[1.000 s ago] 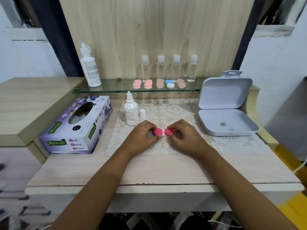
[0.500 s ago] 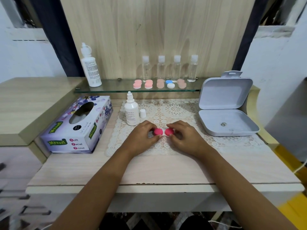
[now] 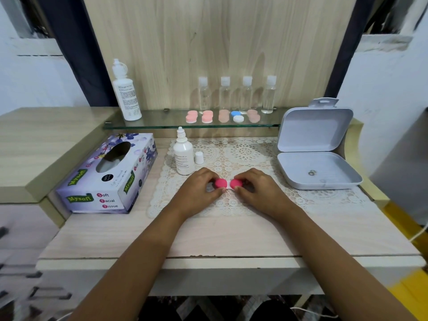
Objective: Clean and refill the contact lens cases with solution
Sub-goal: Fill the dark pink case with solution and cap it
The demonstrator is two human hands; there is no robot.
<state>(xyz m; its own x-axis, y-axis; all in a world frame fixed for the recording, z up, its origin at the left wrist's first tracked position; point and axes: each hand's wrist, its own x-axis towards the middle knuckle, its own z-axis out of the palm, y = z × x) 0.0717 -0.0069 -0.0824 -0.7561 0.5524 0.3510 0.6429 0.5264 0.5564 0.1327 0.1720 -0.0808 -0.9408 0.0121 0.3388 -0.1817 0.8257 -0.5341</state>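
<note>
Left hand [image 3: 198, 189] and right hand [image 3: 259, 190] each grip one pink cap of the lens case [image 3: 228, 183] on the lace mat [image 3: 245, 156].

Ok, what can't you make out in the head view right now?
Head view:
- pink lens case: wells hidden under its caps, sides by the left hand and right hand pinching it.
- dropper bottle label: print too small.
- Small metal bits in the white box: too small to identify.

matt pink caps [image 3: 228, 183], probably plastic
</note>
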